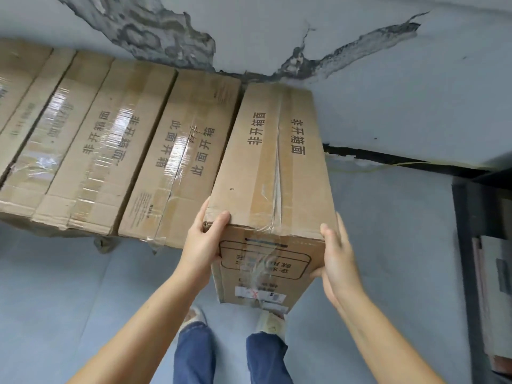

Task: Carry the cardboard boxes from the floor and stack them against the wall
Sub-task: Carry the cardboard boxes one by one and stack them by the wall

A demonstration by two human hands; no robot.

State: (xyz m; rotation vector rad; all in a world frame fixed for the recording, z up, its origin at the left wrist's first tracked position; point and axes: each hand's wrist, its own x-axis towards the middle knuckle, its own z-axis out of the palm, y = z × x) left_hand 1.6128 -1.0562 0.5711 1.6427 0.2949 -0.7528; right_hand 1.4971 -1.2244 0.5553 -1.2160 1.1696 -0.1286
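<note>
Box (pixel 273 167) held between left hand (pixel 203 239) and right hand (pixel 336 253).

Even, soft daylight; glare on the tape (pixel 58 102); wide-angle bending at edges; slight softness throughout.
</note>
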